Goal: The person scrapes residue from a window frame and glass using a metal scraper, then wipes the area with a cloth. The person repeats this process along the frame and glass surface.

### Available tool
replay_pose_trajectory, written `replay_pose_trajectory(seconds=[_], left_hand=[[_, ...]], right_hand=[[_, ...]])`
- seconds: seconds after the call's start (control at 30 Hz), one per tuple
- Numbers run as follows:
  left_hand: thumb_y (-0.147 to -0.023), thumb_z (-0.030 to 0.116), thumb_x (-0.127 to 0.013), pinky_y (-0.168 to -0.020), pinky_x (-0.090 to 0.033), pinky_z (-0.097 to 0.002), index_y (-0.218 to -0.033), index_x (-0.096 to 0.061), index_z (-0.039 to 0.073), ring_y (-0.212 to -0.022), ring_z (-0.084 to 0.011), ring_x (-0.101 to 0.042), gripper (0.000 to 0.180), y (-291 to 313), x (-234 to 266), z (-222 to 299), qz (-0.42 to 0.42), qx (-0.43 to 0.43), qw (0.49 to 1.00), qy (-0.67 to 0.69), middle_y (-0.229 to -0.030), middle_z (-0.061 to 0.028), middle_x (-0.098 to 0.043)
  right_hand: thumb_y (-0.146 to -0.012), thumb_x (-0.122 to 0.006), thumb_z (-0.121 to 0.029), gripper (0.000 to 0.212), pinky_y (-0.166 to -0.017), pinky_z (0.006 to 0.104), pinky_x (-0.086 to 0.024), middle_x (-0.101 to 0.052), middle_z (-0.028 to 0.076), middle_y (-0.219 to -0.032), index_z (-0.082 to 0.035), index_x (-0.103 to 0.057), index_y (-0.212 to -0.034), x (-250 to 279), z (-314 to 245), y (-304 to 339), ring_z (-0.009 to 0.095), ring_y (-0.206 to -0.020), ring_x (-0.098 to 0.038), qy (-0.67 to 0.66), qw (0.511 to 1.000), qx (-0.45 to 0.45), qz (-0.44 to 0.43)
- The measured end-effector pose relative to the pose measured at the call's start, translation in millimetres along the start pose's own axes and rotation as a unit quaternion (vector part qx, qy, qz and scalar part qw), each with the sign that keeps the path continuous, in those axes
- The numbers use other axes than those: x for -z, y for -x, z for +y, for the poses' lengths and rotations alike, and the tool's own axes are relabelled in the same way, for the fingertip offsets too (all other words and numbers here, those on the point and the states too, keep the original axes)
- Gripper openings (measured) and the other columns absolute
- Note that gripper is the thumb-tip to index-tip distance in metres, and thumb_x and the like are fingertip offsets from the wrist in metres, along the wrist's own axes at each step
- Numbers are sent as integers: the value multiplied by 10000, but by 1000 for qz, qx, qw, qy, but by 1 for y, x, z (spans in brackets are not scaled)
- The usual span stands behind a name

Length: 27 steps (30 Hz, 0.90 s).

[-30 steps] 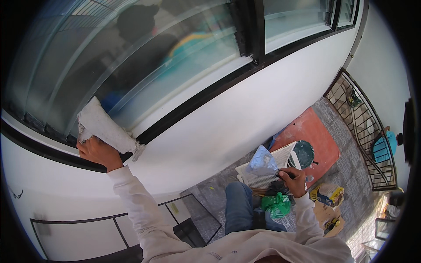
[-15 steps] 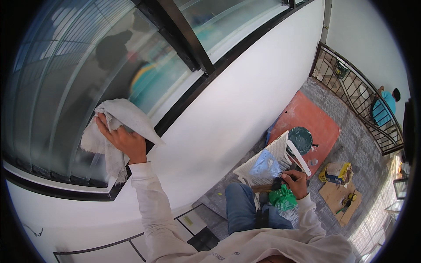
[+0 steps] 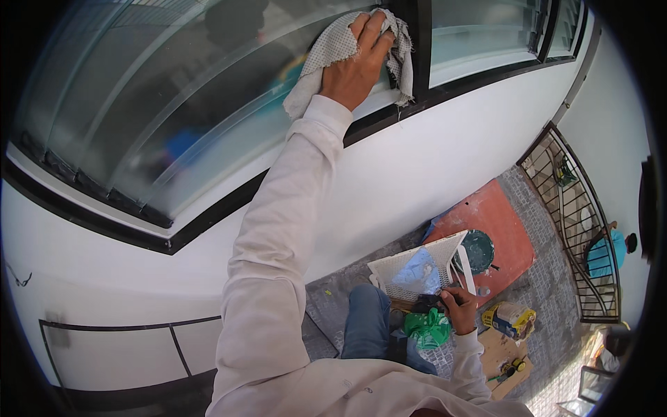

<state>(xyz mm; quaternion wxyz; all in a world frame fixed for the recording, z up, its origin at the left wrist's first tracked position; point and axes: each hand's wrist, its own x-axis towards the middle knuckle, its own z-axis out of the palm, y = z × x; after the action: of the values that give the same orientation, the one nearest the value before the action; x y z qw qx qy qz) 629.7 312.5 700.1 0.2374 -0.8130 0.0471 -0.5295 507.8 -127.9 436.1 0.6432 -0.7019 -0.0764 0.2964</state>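
At the top centre, my left hand (image 3: 354,75) presses a whitish rag (image 3: 325,54) onto the louvred window (image 3: 208,104), by the upright bar of its dark frame (image 3: 421,48). The rag is bunched under the fingers, its frayed edge hanging beside the bar. Lower down, my right hand (image 3: 460,310) is closed, thumb against fingers, near the edge of a white perforated plastic chair (image 3: 389,270). Something dark shows at those fingertips, too small to make out. A crumpled light-blue sheet (image 3: 420,271) lies on the chair, and a green plastic bag (image 3: 427,328) is just below.
Beyond the chair, a dark green basin (image 3: 478,251) stands on a red board (image 3: 511,240). A yellow sack (image 3: 511,320) and brown cardboard (image 3: 490,354) lie at right. A metal railing (image 3: 573,229) borders the floor, with a person in blue (image 3: 606,254) beyond it.
My left hand has carried the rag up and right across the window, from the lower left pane to the frame's upright bar. The right hand stays by the chair; the view has shifted.
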Motion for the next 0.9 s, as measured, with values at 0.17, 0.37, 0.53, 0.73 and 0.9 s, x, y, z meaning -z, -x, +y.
replay_pose_trajectory(seconds=[0.17, 0.37, 0.53, 0.73, 0.9], left_hand=[[-780, 53, -744, -900, -526, -350, -911, -697, 128, -1134, -218, -578, 158, 52, 70, -39, -34, 13, 998, 57, -1202, 11, -648], [-758, -61, -728, -921, -446, -457, -952, -665, 73, -1114, -366, -533, 243, 160, 242, -119, -94, 134, 981, -104, -1264, -147, -586], [-830, -52, -643, -924, -470, -468, -1124, -583, -34, -1151, -408, -543, 301, 222, 313, -140, -39, 336, 908, -248, -1310, -239, -511], [-952, 285, -640, -953, -444, -498, -1278, -564, -33, -1237, -418, -468, 462, 214, 259, -109, 82, 410, 860, -291, -1365, -231, -479], [-932, 461, -671, -955, -444, -509, -1244, -623, -1, -1246, -389, -451, 559, 171, 200, -74, 53, 305, 895, -320, -1338, -222, -510]], right_hand=[[-891, -745, -128, 202, -486, 217, -444, -714, 75, -781, 45, -726, -992, -7, -8, -5, 100, -629, -653, 30, 999, 13, -31], [-883, -752, -133, 206, -467, 216, -421, -710, 72, -759, 45, -726, -984, -4, -11, -6, 79, -561, -595, 40, 998, 7, -42], [-891, -743, -140, 214, -454, 215, -399, -692, 60, -735, 44, -705, -994, -2, -15, -7, 66, -528, -547, 0, 997, -3, -72], [-955, -630, -74, 310, -567, 221, -450, -674, 53, -912, 23, -588, -1247, -3, -43, -7, 69, -641, -553, -51, 985, 8, -165], [-934, -665, -71, 370, -620, 224, -488, -660, 52, -992, 11, -587, -1286, 7, -96, -16, 83, -745, -588, 17, 977, 88, -192]])
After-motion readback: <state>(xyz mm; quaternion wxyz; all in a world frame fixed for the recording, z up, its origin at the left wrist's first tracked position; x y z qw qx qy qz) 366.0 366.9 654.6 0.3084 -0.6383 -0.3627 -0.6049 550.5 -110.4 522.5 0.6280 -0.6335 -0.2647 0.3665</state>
